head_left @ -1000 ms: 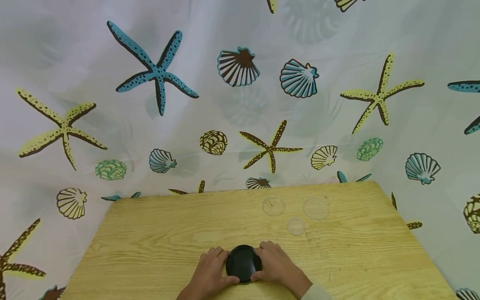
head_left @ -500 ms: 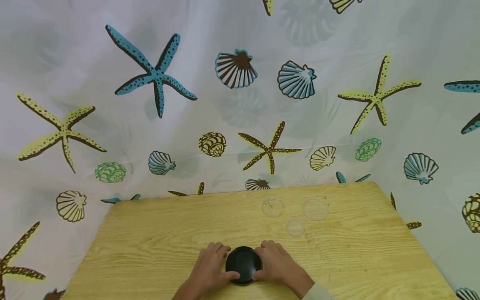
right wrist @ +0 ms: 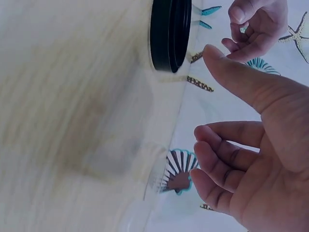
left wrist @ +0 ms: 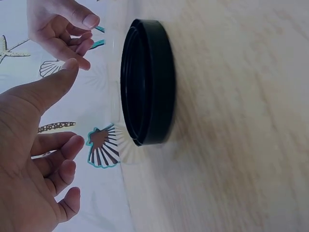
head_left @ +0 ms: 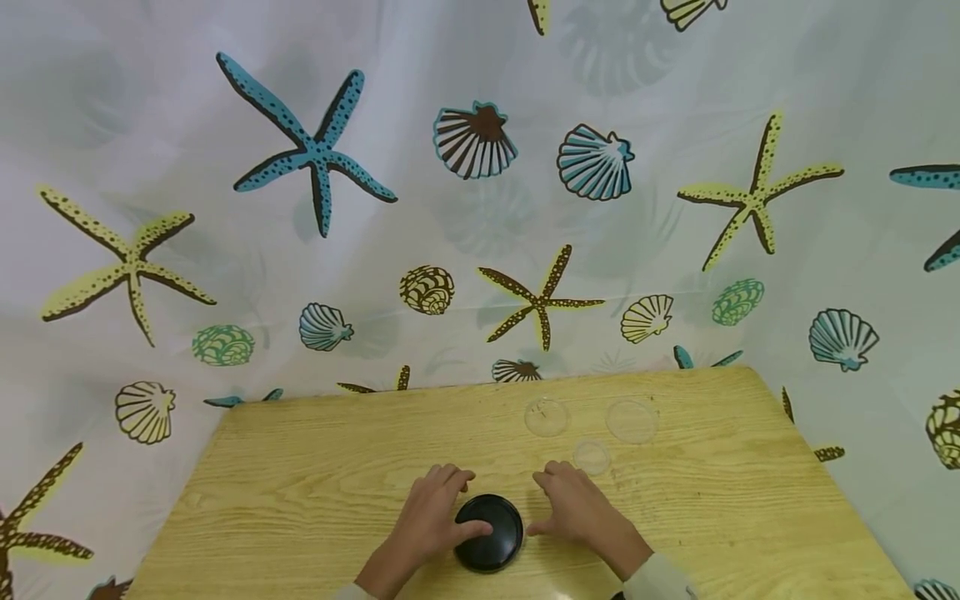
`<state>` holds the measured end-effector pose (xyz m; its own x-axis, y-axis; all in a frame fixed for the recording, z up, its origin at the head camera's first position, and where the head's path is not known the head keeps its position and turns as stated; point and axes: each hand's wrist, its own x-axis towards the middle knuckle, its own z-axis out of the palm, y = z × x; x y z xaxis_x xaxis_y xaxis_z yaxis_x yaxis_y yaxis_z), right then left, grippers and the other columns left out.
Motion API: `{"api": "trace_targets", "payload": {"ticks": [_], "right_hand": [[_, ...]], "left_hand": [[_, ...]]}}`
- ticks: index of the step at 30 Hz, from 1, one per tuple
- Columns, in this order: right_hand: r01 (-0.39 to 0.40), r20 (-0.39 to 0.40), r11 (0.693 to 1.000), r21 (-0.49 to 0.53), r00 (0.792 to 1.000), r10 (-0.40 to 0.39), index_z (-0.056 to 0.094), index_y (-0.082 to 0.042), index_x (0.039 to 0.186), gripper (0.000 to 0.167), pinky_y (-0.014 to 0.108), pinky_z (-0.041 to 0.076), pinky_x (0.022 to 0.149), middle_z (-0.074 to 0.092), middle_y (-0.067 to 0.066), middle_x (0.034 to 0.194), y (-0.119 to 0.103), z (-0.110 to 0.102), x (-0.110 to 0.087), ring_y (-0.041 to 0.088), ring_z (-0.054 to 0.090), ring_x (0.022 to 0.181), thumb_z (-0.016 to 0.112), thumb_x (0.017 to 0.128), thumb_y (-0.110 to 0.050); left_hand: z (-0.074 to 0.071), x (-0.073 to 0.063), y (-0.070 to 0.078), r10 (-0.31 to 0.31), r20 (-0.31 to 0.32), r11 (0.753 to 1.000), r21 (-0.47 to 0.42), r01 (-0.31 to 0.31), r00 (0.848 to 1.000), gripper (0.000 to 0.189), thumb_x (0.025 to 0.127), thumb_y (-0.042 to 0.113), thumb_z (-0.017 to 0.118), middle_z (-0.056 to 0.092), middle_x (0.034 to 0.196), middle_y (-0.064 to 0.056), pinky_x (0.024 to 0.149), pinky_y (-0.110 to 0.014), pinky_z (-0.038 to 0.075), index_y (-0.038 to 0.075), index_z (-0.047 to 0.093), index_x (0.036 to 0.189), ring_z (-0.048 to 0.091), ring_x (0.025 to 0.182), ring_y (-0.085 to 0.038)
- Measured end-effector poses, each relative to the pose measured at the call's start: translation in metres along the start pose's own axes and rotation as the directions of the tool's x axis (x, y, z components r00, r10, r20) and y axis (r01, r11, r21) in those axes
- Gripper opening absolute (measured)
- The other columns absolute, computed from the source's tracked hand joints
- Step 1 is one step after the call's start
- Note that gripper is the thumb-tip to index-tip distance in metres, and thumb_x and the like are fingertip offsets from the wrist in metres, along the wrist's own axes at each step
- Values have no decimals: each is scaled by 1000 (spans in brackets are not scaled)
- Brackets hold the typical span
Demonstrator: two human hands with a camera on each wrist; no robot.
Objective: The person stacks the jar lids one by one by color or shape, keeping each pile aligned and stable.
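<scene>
A shallow, round black dish-like piece with a raised rim (head_left: 495, 552) lies flat on the wooden table near its front. My left hand (head_left: 431, 518) hovers at its left, thumb crossing over the piece in the head view. From the left wrist, a gap shows between that hand (left wrist: 24, 150) and the black rim (left wrist: 163, 87). On the other side, my right hand (head_left: 581, 510) is raised, its thumb tip just off the edge. Both hands have loosely bent fingers and hold nothing. The right wrist view shows the right hand (right wrist: 256, 150) apart from the piece (right wrist: 166, 38).
Three clear round discs, the left one (head_left: 547, 417), the right one (head_left: 632, 421) and the small front one (head_left: 592, 457), lie farther back on the wooden table (head_left: 315, 467). A white curtain printed with starfish and shells (head_left: 405, 200) hangs behind and beside the table.
Both hands have let go of the black piece's rim. They have lifted and moved slightly forward and apart. The piece stays in about the same place.
</scene>
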<state>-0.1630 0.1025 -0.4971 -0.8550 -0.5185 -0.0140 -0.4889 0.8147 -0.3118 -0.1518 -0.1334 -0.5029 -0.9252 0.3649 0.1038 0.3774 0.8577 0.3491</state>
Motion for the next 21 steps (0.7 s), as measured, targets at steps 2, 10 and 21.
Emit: {"api": "trace_targets", "payload": {"ticks": [2,10,21], "right_hand": [[-5,-4,1000,6,1000,5,61,1,121,70,34,47,76,58,4,97,4,-4,0,17,54,86,80,72,-45],[-34,-8,996,80,999,35,59,5,123,70,32,45,71,56,4,93,20,-14,-4,16,52,82,81,72,-38],[-114,-43,973,202,991,125,56,4,127,72,36,46,73,57,6,95,46,-26,-14,12,49,82,83,71,-32]], "left_hand": [[-1,4,2,-10,-3,1000,-4,10,1000,69,69,57,75,59,99,4,70,-31,39,11,61,119,51,87,-13],[-4,18,14,19,-66,999,-44,-22,998,63,71,52,77,60,98,0,75,-38,41,12,61,117,52,90,-16],[-1,36,24,8,-85,997,-77,-15,996,68,72,54,76,61,101,-1,77,-39,42,10,60,121,53,92,-18]]}}
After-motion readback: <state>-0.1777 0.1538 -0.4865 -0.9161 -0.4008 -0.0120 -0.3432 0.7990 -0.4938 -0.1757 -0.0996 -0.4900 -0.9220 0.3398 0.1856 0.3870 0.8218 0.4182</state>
